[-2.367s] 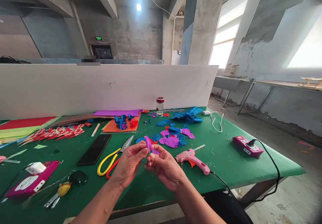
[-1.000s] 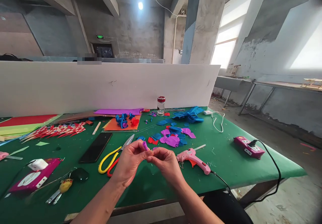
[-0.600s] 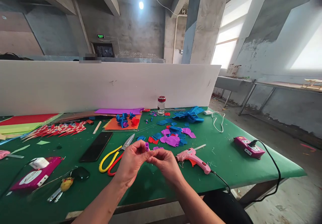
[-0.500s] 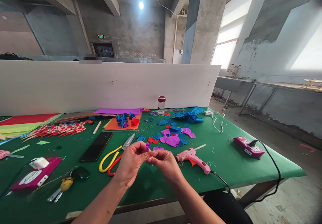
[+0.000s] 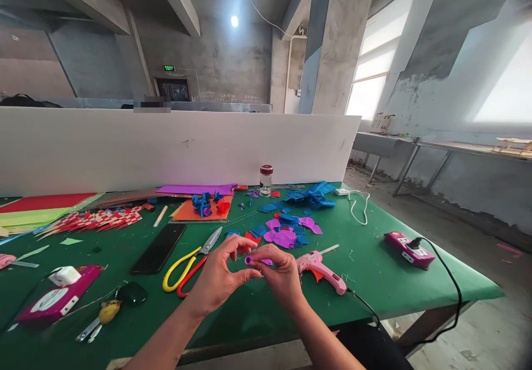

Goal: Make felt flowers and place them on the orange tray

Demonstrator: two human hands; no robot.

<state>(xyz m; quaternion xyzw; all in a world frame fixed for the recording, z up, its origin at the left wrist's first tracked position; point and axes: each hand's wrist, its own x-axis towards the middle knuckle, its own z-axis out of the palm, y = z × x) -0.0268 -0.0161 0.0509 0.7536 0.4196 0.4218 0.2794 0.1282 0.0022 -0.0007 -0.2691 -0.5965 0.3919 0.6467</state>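
Right now a small purple roll of paper or felt sits pinched between both hands, held above the near part of the green desk. The right hand has a narrow grip on it, thumb and forefinger closed on the roll's end; the left hand meets it from the other side, thumb under and fingers arched over, also closed on the roll. Judging from this, the step in hand is rolling a strip tight into a small bud; the next move would call for holding the coil from springing open while something fixes its loose end.

Just right of the hands lies a pink glue gun, its cord running off the desk edge. Left of them are yellow-handled scissors and a black phone. Farther back lie purple and blue cut pieces, finished blue and red rolled flowers on an orange sheet, and a small glass jar.
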